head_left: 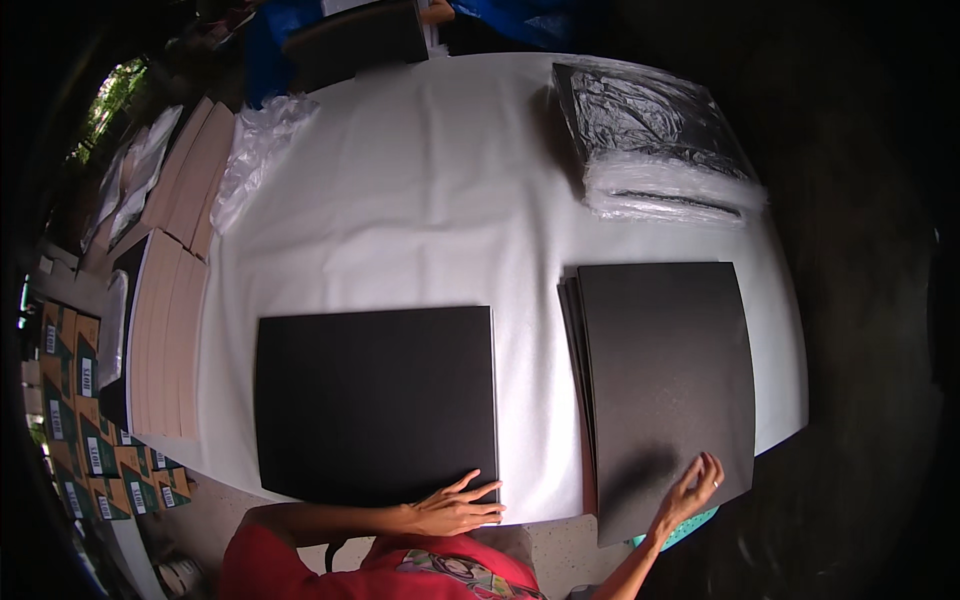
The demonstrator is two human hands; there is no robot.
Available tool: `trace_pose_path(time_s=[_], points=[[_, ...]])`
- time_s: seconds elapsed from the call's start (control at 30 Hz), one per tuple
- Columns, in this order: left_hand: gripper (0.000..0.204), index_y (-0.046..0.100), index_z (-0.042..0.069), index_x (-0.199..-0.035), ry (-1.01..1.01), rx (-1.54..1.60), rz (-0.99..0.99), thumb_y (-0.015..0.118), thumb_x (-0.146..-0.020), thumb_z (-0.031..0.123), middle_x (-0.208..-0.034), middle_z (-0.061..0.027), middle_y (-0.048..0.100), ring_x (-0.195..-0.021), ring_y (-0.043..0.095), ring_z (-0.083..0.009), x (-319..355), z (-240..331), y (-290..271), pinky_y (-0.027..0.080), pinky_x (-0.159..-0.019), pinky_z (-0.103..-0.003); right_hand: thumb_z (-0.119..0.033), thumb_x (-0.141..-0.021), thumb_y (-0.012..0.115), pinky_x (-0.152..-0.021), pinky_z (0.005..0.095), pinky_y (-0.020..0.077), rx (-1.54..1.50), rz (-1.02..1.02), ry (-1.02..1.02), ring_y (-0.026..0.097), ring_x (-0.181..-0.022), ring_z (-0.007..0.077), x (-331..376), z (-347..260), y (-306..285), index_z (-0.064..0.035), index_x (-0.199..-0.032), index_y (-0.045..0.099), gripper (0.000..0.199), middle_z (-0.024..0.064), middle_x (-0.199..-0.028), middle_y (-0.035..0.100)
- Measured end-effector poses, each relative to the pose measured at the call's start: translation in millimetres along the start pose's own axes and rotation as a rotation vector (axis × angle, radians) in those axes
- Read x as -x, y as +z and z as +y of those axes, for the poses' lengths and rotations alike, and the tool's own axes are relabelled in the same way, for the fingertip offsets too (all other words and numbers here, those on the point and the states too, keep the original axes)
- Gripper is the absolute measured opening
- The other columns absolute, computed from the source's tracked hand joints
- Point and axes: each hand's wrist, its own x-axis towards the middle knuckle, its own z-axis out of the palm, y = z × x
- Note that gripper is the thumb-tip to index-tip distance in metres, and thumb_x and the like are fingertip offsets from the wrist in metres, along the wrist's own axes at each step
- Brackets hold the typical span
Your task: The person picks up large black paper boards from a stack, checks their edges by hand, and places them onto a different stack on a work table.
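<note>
A flat black rectangular board (375, 405) with a thin pale right edge lies on the white-covered table in front of me. Fingers spread, my left hand (458, 508) rests on its near right corner. To the right is a stack of dark boards (665, 370), slightly fanned along its left side and reaching past the table's near edge. Above the near right part of that stack hovers my right hand (690, 490), casting a shadow on the top board. Its fingers are loosely bent, one wears a ring, and I see nothing held in them.
Plastic-wrapped dark packs (660, 140) lie at the far right of the table (400, 200). Crumpled clear plastic (260, 150) and tall stacks of pinkish blocks (165, 340) line the left. Cartons (90, 400) stand beyond. Across the table, a person's hand (437, 12) is beside another dark board (355, 45).
</note>
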Motion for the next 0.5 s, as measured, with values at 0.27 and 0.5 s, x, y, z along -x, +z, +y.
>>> trace_pose_path(time_s=[0.27, 0.5], points=[[0.050, 0.053, 0.028, -0.131, 0.155, -0.183, 0.013, 0.055, -0.082, 0.022, -0.131, 0.0067, 0.054, -0.137, 0.033, -0.0272, 10, -6, 6, 0.024, -0.108, -0.064, 0.001, -0.087, 0.055, -0.080, 0.0413, 0.0481, -0.348, -0.813, -0.064, 0.061, -0.092, 0.0372, 127, -138, 94, 0.0009, -0.098, 0.063, 0.014, 0.0176, -0.102, 0.061], [0.057, 0.043, 0.027, -0.140, 0.036, -0.103, 0.071, 0.054, -0.085, 0.014, -0.146, 0.0018, 0.039, -0.138, 0.028, -0.0332, 30, 2, -3, 0.024, -0.107, -0.065, 0.005, -0.085, 0.051, -0.074, 0.0385, 0.0502, -0.111, -0.710, 0.074, 0.065, -0.085, 0.0321, 164, -106, 58, -0.0004, -0.096, 0.065, 0.019, 0.0144, -0.092, 0.066]])
